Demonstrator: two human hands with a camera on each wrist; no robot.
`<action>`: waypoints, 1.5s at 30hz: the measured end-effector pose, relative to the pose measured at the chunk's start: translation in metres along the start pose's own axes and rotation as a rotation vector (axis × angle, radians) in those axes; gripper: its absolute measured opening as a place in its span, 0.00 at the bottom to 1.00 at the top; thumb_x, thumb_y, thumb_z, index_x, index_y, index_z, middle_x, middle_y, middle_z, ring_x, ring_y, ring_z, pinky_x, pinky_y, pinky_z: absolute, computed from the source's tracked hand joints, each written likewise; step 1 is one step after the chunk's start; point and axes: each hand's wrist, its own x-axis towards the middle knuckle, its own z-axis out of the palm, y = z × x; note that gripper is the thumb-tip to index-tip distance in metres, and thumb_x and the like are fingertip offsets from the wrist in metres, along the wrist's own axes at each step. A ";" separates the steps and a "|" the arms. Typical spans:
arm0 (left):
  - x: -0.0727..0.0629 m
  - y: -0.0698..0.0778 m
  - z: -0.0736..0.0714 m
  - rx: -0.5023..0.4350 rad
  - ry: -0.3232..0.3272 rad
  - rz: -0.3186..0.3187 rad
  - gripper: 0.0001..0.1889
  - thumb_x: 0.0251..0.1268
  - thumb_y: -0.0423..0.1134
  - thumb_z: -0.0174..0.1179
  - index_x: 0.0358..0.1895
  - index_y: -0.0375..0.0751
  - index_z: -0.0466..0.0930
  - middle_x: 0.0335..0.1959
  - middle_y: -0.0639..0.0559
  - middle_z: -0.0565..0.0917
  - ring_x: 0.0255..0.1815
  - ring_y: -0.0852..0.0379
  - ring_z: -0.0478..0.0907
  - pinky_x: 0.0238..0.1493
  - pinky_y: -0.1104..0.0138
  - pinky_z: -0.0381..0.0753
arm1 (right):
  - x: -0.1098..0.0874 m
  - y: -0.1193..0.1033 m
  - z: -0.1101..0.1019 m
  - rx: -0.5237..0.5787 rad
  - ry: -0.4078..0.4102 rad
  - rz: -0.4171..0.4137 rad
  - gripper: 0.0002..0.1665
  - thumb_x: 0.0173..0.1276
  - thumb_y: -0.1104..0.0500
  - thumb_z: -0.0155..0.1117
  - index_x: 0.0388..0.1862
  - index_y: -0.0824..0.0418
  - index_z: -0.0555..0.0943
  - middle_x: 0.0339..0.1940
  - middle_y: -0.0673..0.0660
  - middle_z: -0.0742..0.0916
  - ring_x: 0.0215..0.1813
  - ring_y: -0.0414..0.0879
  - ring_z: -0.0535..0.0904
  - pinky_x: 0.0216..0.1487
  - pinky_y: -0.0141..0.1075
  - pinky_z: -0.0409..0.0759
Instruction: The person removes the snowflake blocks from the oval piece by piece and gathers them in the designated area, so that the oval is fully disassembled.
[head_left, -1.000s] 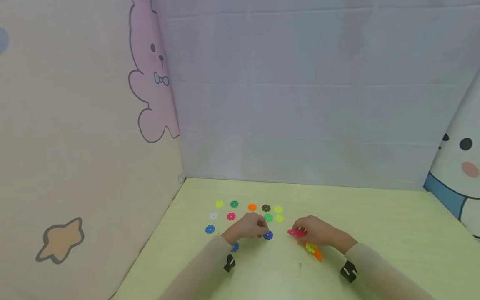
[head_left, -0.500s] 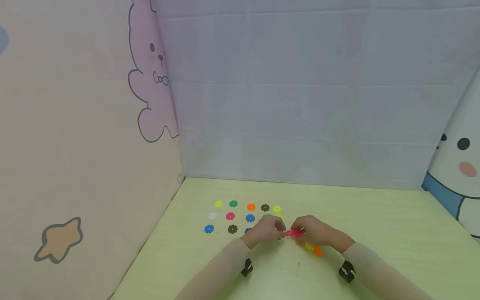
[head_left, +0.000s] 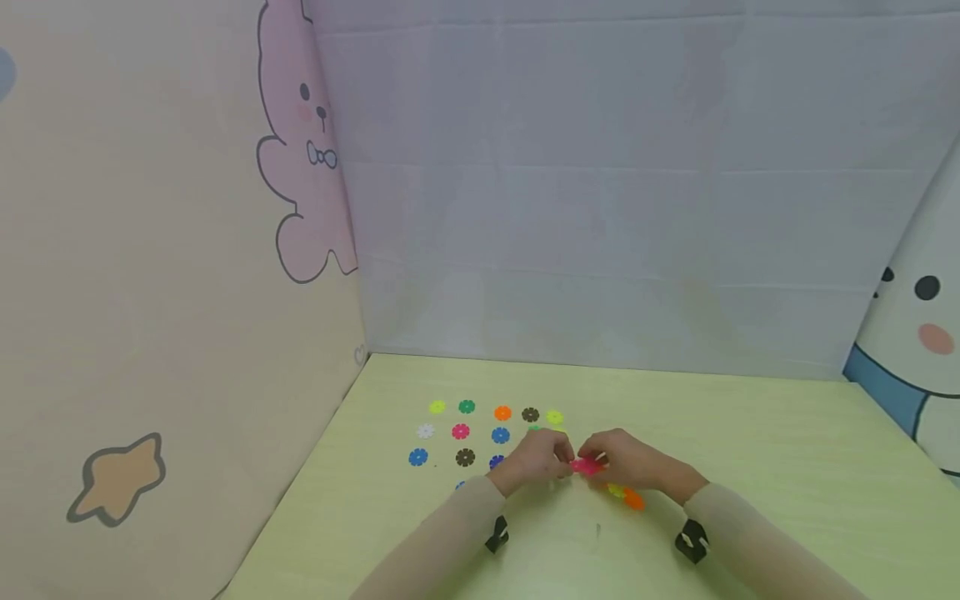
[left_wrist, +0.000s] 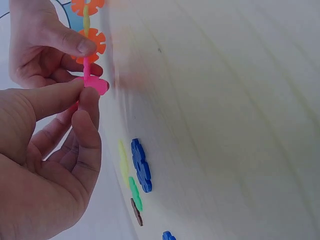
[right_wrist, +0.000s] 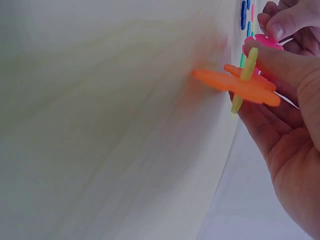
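Note:
In the head view my left hand [head_left: 534, 458] and right hand [head_left: 627, 458] meet fingertip to fingertip over the table. Between them is a chain of notched plastic snowflake discs joined at their slots. My left thumb and finger pinch a pink disc [left_wrist: 99, 86] at the chain's end. The right thumb presses on an orange disc [left_wrist: 98, 45] farther along, with fingers curled behind it. Past that come a yellow disc [right_wrist: 249, 64] and an outer orange disc [right_wrist: 240, 90], standing crosswise to each other. Right fingers partly hide the middle of the chain.
Loose discs lie in rough rows on the pale table [head_left: 720, 433], left of and behind the hands, including a white disc [head_left: 426, 431], a brown disc [head_left: 465, 457] and a green disc [head_left: 467, 407]. My left forearm partly covers a blue disc [head_left: 461, 486]. A curtain [head_left: 600, 208] backs the table.
My left hand has moved right, from beside a dark blue disc to the pink end of the chain, and now pinches it. The right hand has barely moved and keeps its hold.

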 end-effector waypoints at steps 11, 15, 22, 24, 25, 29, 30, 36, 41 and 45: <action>0.002 0.001 0.005 0.047 0.026 -0.001 0.06 0.55 0.32 0.67 0.27 0.44 0.79 0.23 0.59 0.78 0.22 0.64 0.72 0.28 0.74 0.73 | -0.003 -0.001 0.001 -0.051 0.028 -0.052 0.14 0.58 0.62 0.71 0.44 0.62 0.81 0.38 0.47 0.84 0.39 0.41 0.79 0.40 0.35 0.80; 0.001 0.000 0.006 0.057 0.031 0.002 0.06 0.55 0.32 0.67 0.26 0.44 0.79 0.23 0.60 0.78 0.24 0.64 0.71 0.29 0.74 0.73 | -0.006 -0.003 0.000 -0.100 0.028 -0.040 0.16 0.59 0.59 0.70 0.45 0.64 0.81 0.38 0.48 0.84 0.37 0.41 0.79 0.39 0.35 0.79; 0.002 0.000 0.007 0.069 0.038 0.016 0.07 0.54 0.32 0.67 0.26 0.45 0.79 0.23 0.60 0.78 0.25 0.64 0.71 0.30 0.74 0.73 | -0.008 -0.005 -0.001 -0.098 0.028 -0.028 0.16 0.60 0.58 0.70 0.45 0.63 0.81 0.37 0.47 0.82 0.38 0.42 0.77 0.40 0.36 0.78; 0.004 0.001 0.008 0.080 0.048 0.018 0.07 0.54 0.32 0.67 0.26 0.45 0.79 0.23 0.61 0.78 0.26 0.64 0.71 0.31 0.74 0.73 | -0.009 -0.006 -0.001 -0.091 0.033 -0.033 0.15 0.60 0.58 0.69 0.44 0.62 0.81 0.36 0.47 0.81 0.38 0.43 0.77 0.40 0.37 0.78; 0.005 0.001 0.009 0.088 0.055 0.021 0.07 0.54 0.32 0.67 0.26 0.46 0.79 0.24 0.61 0.78 0.26 0.65 0.71 0.32 0.74 0.73 | -0.009 -0.007 -0.001 -0.089 0.036 -0.037 0.14 0.60 0.59 0.69 0.44 0.61 0.81 0.36 0.47 0.81 0.38 0.43 0.77 0.40 0.37 0.78; 0.006 0.004 0.011 0.085 0.079 0.033 0.06 0.54 0.33 0.68 0.27 0.45 0.80 0.24 0.60 0.78 0.27 0.66 0.72 0.33 0.75 0.73 | -0.010 -0.007 -0.001 -0.084 0.051 -0.062 0.13 0.60 0.60 0.69 0.45 0.60 0.82 0.36 0.48 0.81 0.37 0.43 0.77 0.39 0.36 0.78; 0.006 0.004 0.012 0.083 0.085 0.038 0.06 0.54 0.33 0.68 0.27 0.45 0.80 0.24 0.60 0.79 0.27 0.66 0.72 0.33 0.75 0.73 | -0.010 -0.006 -0.001 -0.089 0.055 -0.065 0.13 0.60 0.60 0.69 0.45 0.60 0.82 0.36 0.47 0.81 0.37 0.42 0.77 0.39 0.35 0.78; 0.008 0.006 0.014 0.044 0.116 0.044 0.05 0.54 0.32 0.68 0.28 0.43 0.80 0.24 0.60 0.79 0.26 0.67 0.73 0.30 0.76 0.74 | -0.009 -0.001 -0.001 -0.098 0.069 -0.048 0.14 0.60 0.60 0.69 0.45 0.58 0.81 0.38 0.45 0.81 0.36 0.39 0.76 0.38 0.33 0.77; 0.008 0.006 0.014 -0.003 0.148 0.051 0.05 0.54 0.32 0.69 0.28 0.43 0.81 0.24 0.59 0.79 0.26 0.68 0.73 0.29 0.76 0.74 | -0.009 -0.001 -0.002 -0.074 0.078 -0.034 0.14 0.60 0.60 0.69 0.45 0.57 0.81 0.38 0.45 0.80 0.36 0.40 0.76 0.37 0.33 0.77; 0.008 0.005 0.014 0.006 0.179 0.078 0.05 0.53 0.32 0.69 0.27 0.42 0.82 0.24 0.58 0.81 0.26 0.68 0.73 0.30 0.77 0.74 | -0.009 -0.001 -0.002 -0.058 0.086 -0.035 0.13 0.60 0.61 0.69 0.45 0.57 0.81 0.38 0.45 0.80 0.37 0.41 0.77 0.37 0.32 0.78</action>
